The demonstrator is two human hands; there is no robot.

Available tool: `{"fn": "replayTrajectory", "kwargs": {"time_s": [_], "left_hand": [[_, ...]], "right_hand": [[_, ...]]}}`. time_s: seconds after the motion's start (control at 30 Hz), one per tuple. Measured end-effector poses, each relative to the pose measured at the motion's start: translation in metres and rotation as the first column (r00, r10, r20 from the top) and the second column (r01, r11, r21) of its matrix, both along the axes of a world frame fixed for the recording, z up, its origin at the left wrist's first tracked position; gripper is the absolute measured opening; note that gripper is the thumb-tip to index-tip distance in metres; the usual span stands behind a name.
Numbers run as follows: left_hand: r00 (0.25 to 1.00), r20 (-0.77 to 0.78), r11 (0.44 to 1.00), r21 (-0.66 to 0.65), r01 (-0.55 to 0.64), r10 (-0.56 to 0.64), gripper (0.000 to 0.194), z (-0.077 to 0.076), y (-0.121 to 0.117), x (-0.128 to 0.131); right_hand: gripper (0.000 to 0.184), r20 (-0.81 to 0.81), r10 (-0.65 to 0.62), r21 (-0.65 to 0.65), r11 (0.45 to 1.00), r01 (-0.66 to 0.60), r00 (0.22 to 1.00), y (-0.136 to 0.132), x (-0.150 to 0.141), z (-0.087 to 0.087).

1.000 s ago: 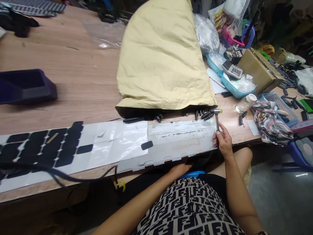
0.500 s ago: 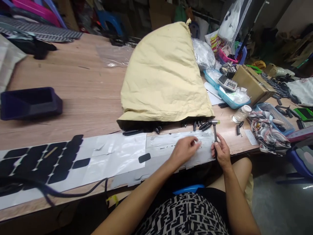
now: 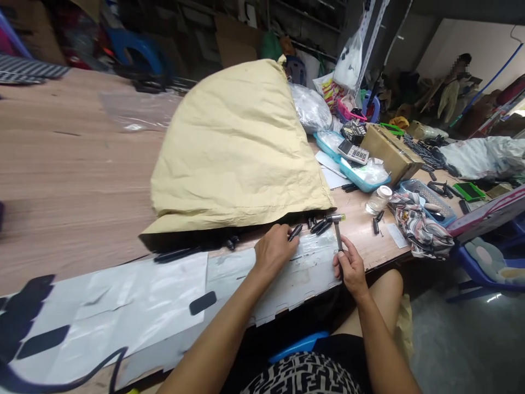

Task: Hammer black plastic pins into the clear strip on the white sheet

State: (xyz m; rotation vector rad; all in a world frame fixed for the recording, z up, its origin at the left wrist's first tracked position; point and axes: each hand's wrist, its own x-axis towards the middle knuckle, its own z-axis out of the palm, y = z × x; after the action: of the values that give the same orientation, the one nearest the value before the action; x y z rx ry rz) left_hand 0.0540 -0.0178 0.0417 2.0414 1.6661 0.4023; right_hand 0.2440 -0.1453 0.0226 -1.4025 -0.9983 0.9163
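My right hand (image 3: 351,266) is closed around the handle of a small hammer (image 3: 338,235), held upright with its yellow-tipped head at the top. My left hand (image 3: 274,249) is at the front edge of the yellow sack, its fingers closed on a short black tapered piece (image 3: 295,232) that sticks out past the fingertips. To the right of it, a few similar black pieces (image 3: 321,226) lie near the hammer head. Under both hands runs a worn grey board (image 3: 295,282), partly covered with clear film.
A large yellow sack (image 3: 241,148) opens toward me. White sheet (image 3: 135,306) with black rounded pads lies left. On the right are a clear jar (image 3: 378,201), blue baskets (image 3: 365,176), a calculator (image 3: 353,152), a carton (image 3: 391,150) and patterned cloth (image 3: 420,227). A person (image 3: 451,90) stands far back.
My left hand came up from my lap, crossed the board and closed on a black piece by the sack. My right hand keeps the hammer upright. The view has turned rightward.
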Motion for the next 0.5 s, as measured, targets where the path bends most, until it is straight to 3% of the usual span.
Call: {"fn": "replayTrajectory", "kwargs": {"time_s": [0.17, 0.3, 0.5], "left_hand": [[0.968, 0.183, 0.982, 0.108, 0.153, -0.171, 0.018, -0.015, -0.012, -0.04], [0.945, 0.306, 0.99, 0.109, 0.087, -0.117, 0.022, -0.029, -0.014, -0.043], [0.951, 0.294, 0.991, 0.123, 0.056, -0.091, 0.027, -0.03, -0.013, -0.038]], "right_hand": [[0.055, 0.027, 0.003, -0.004, 1.0, -0.003, 1.0, -0.002, 0.0, 0.003], [0.054, 0.058, 0.0, -0.008, 1.0, 0.0, 0.998, 0.0, 0.001, 0.006], [0.053, 0.097, 0.006, -0.011, 1.0, -0.005, 0.995, 0.002, 0.004, 0.005]]}}
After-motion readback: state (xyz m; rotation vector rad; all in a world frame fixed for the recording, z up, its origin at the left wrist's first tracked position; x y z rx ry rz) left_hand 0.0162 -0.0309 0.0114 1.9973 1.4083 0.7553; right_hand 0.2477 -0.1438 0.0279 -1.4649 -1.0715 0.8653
